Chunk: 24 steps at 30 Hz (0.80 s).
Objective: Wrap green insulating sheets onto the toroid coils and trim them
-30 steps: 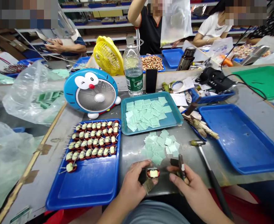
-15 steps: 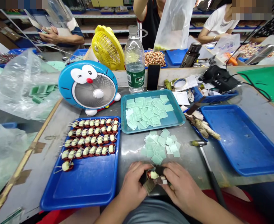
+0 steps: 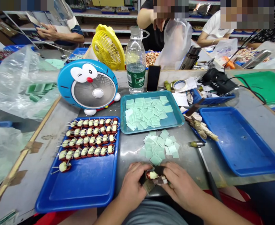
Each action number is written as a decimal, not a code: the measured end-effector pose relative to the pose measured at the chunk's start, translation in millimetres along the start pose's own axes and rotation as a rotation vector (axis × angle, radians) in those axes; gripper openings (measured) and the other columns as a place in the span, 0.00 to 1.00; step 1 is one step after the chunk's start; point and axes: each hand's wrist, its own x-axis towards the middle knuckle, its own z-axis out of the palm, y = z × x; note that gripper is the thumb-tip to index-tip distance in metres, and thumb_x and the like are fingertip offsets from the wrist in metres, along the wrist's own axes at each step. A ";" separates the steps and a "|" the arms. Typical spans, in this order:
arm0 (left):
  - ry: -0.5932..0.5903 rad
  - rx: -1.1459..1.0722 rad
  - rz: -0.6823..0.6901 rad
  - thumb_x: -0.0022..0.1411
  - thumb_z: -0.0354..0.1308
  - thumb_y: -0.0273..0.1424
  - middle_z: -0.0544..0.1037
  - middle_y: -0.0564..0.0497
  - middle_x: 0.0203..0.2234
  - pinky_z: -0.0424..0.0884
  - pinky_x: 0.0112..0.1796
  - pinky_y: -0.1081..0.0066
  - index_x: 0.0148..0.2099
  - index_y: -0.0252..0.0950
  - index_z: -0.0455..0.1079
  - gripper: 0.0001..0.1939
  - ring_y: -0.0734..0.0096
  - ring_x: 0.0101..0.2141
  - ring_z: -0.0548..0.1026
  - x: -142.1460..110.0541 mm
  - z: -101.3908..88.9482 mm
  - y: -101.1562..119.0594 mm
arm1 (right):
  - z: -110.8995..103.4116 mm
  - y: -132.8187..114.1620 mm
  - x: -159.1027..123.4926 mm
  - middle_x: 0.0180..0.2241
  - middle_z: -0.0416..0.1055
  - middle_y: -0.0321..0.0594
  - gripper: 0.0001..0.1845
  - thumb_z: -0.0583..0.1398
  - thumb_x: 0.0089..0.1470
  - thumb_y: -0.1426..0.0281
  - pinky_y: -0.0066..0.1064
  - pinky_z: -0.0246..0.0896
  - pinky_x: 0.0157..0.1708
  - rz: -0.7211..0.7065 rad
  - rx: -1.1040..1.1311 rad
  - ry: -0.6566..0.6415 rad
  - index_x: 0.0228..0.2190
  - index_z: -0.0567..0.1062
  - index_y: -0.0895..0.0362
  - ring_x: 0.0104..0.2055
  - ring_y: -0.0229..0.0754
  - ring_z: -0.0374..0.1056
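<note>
At the table's front edge, both my hands are closed around a small copper-wound coil with a pale yellow middle. My left hand grips it from the left, and my right hand holds it from the other side. Dark and greyish wraps cover some fingertips, hiding part of the coil. Just beyond my fingers lies a loose pile of pale green square sheets. On the left, a blue tray carries rows of similar coils with their wire leads sticking out leftward.
More green squares fill a teal tray. A hammer lies to the right, beside another blue tray. A blue cartoon fan, a water bottle and a phone stand behind. Co-workers sit across the table.
My hands keep their hold on the coil, almost unmoved. Across the table, a person's plastic bag has come down and a hand now shows above it. The view has shifted slightly.
</note>
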 end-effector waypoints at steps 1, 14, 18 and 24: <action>-0.006 0.007 -0.008 0.63 0.64 0.35 0.80 0.47 0.41 0.69 0.44 0.60 0.51 0.41 0.72 0.14 0.58 0.41 0.76 -1.0 -0.1 -0.9 | -0.3 1.2 -3.7 0.42 0.74 0.45 0.08 0.59 0.63 0.72 0.39 0.70 0.43 0.036 0.023 -0.003 0.45 0.71 0.56 0.43 0.48 0.71; -0.034 0.037 -0.068 0.62 0.66 0.38 0.78 0.47 0.49 0.72 0.49 0.60 0.59 0.45 0.68 0.24 0.58 0.49 0.75 -6.8 -3.6 -6.5 | 0.3 9.6 -29.3 0.35 0.71 0.38 0.05 0.56 0.67 0.66 0.31 0.64 0.36 0.294 0.182 0.075 0.39 0.68 0.54 0.36 0.41 0.71; -0.059 0.044 -0.041 0.64 0.65 0.38 0.79 0.49 0.44 0.71 0.46 0.61 0.54 0.44 0.71 0.18 0.60 0.45 0.75 -1.2 -4.7 -1.9 | -4.9 7.2 -25.4 0.35 0.71 0.38 0.07 0.56 0.67 0.63 0.31 0.62 0.36 0.363 0.254 0.067 0.37 0.69 0.54 0.36 0.41 0.70; -0.064 0.042 -0.035 0.64 0.65 0.38 0.80 0.49 0.43 0.70 0.45 0.62 0.52 0.43 0.72 0.15 0.60 0.44 0.76 -0.3 -4.6 -3.8 | -11.6 -1.7 -22.0 0.35 0.74 0.35 0.11 0.56 0.66 0.59 0.29 0.62 0.37 0.613 0.459 0.027 0.39 0.71 0.54 0.37 0.41 0.70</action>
